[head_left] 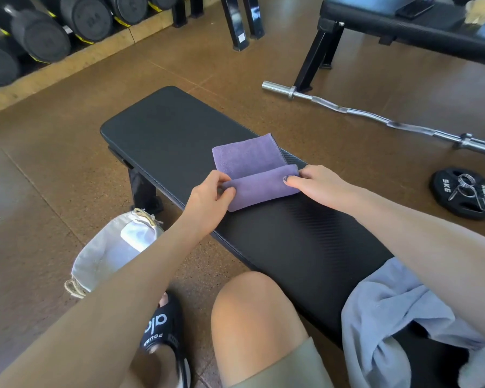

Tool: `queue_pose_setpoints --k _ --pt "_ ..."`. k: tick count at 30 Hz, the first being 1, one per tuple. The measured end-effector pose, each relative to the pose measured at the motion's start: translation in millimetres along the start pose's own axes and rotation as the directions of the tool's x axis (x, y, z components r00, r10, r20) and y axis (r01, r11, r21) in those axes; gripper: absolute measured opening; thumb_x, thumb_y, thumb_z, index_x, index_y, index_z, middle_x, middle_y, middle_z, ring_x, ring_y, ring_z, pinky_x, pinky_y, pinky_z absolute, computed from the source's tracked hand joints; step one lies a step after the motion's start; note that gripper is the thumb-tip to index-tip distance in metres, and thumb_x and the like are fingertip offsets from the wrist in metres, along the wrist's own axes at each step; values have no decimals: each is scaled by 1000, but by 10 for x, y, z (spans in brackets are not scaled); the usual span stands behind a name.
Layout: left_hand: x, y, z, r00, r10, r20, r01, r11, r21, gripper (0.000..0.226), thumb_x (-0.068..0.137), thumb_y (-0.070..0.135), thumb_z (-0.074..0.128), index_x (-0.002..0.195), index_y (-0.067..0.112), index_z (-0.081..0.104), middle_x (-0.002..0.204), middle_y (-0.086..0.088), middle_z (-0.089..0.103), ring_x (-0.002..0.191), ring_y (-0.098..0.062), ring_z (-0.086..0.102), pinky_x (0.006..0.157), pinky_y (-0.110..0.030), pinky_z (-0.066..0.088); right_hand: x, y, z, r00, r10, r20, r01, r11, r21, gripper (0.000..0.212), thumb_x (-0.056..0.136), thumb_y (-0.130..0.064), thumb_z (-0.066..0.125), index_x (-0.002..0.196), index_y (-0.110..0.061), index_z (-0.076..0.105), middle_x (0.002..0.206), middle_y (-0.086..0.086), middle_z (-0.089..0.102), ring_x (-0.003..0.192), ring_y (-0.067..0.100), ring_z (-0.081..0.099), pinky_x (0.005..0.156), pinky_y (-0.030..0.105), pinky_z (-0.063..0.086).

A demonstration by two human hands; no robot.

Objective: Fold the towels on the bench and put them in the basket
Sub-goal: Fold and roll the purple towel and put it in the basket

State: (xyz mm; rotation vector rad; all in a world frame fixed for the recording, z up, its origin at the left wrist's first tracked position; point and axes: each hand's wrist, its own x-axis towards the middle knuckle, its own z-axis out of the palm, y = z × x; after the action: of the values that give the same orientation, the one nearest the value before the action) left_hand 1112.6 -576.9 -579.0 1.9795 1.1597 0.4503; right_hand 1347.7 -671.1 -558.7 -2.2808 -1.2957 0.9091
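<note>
1. While the fold is mid-way, head view: purple towel [252, 172] lies on the black bench [163, 130], toward its right edge, near end turned up over itself into a flap.
2. Left hand [207, 200] pinches the flap's left corner, thumb and fingers curled on the cloth. Right hand [317, 186] holds the flap's right end; a fingertip shows on top of the cloth, the rest of the grip is hidden behind the fold.
3. Step, as I judge it: folding this towel, not yet finished. Far half lies flat, single patch, near flap only partly carried over.
4. Next move likely calls for both hands carrying the flap forward evenly so the edges meet the far hem, then pressing flat. Uneven pull would skew the corners.
5. Basket [107, 253]: pale soft fabric tub with rope handles, on the floor just left of the bench beside the person's left leg. Something white sits inside; cannot tell if it is a folded towel.
6. Grey-blue towel [389, 312] lies crumpled on the bench near end, by the right arm, unfolded.
7. Materials: purple towel is short-pile, matte microfibre look, stitched hem, limp. Bench pad is smooth vinyl, with a carbon-weave texture on the near part.
8. Around: curl bar [375, 116] and plate [464, 193] on brown rubber floor [39, 191].
</note>
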Motion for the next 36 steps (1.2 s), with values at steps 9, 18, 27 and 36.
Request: queue_pose_setpoints --k 9,18,27,36 --pt "84 -57 38 998 16 -66 -10 995 97 9 98 21 55 103 20 63 92 -4 66 70 -19 67 67 -32 59 43 -40 130 989 11 -150 -22 997 -68 40 98 -46 53 73 -15 53 72 -2 54 66 13 50 56 28 33" --pt "52 16 21 962 229 -149 -140 880 454 20 94 17 61 110 16 47 102 -3 48 78 -23 53 62 -31 42 68 100 259 932 -101 -349 122 992 40 35 91 -35 68 103 -16 42 96 1 50 74 17 49 65 30 41" --pt "103 -23 201 706 674 218 -612 425 666 46 75 -1 78 119 9 69 117 -10 67 103 -29 65 80 -37 58 -41 -180 617 645 -753 -132 487 537 -689 41 95 -7 27 114 -2 62 111 12 62 105 32 59 99 42 45" --pt "27 -139 100 753 614 236 -613 525 591 45 96 18 55 140 9 58 142 -9 59 128 -25 59 103 -37 50 -60 78 566 749 -656 -90 438 594 -675 56 97 -34 44 149 -12 47 152 9 48 143 26 41 123 37 23"
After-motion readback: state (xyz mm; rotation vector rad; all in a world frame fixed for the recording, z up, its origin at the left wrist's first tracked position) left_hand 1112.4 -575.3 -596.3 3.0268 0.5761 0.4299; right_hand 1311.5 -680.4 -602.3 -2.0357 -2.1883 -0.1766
